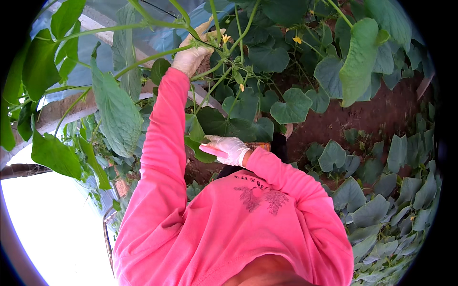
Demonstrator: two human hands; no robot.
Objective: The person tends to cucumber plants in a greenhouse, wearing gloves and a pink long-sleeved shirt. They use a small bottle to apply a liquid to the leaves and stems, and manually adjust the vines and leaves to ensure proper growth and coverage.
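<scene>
My left hand (195, 53), in a thin pale glove, reaches up among cucumber-like vines. Green stems (214, 68) and a dark string cross in front of it; its fingers look partly spread, and whether they grip a stem cannot be told. A yellow flower (225, 38) sits beside the fingertips. Close in front of my chest, my right hand (229, 150), gloved in white, is closed around a pink object (214, 151) whose kind is unclear. A green leaf (202, 152) hangs just behind that object.
Large leaves (114, 111) hang near my left arm. A pale beam (143, 60) and plastic sheeting (161, 21) stand behind the vines. Brown soil (340, 125) runs along the right, with low leafy plants (368, 211) beyond. An orange patterned item (260, 146) shows beside my right wrist.
</scene>
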